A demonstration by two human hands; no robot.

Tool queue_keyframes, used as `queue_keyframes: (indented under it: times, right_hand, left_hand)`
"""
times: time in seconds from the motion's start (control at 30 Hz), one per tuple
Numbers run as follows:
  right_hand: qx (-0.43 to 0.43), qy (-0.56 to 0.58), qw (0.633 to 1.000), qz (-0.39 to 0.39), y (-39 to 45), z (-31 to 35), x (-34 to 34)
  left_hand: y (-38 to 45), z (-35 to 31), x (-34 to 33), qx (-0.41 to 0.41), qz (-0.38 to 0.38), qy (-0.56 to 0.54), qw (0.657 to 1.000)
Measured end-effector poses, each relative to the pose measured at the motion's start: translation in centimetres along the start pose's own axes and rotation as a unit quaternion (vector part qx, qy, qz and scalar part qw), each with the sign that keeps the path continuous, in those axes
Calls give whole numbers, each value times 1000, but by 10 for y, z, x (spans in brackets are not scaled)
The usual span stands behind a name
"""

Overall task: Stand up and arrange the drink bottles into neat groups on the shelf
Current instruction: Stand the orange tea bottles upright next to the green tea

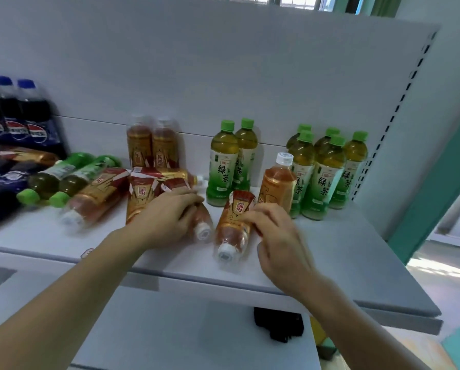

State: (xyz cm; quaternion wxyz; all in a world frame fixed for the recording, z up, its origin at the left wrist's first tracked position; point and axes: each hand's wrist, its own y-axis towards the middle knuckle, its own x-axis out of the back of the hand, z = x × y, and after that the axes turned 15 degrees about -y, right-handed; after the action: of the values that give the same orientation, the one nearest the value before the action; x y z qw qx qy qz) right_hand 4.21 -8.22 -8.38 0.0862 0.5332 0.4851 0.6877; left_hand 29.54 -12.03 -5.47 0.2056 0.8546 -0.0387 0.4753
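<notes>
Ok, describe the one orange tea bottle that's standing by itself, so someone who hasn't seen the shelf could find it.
Start at the cluster of upright green tea bottles at the right end of the white shelf. The upright orange tea bottle stands at that cluster's left edge, just behind the right hand. It is the only white-capped bottle among green caps.

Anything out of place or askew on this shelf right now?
Yes. One orange tea bottle stands among the upright green tea bottles. Two green tea bottles and several red-label tea bottles lie toppled on the shelf.
</notes>
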Motion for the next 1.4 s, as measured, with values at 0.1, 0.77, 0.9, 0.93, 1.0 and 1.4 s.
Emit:
queue_keyframes:
  times: [0.1, 0.77, 0.9, 0.93, 1.0, 1.4]
  right_hand:
    - [165, -139, 937, 273, 26, 12, -12]
    - [-236, -138, 960, -57, 118, 79, -26]
    - [-304, -121, 923, 204, 69, 117, -59]
    - [-316, -107, 906, 259, 60, 121, -68]
    - [-318, -60, 915, 241, 56, 122, -72]
    - [-187, -230, 914, 277, 231, 91, -60]
  left_hand:
    - [-4, 14, 20, -30, 1, -6, 1000]
    - [14, 144, 100, -124, 121, -39, 984]
    - [7, 154, 92, -144, 87, -45, 985]
    - [8, 155, 91, -145, 84, -44, 985]
    - [8, 156, 91, -142, 78, -49, 986]
    - [4, 151, 93, -114, 78, -54, 989]
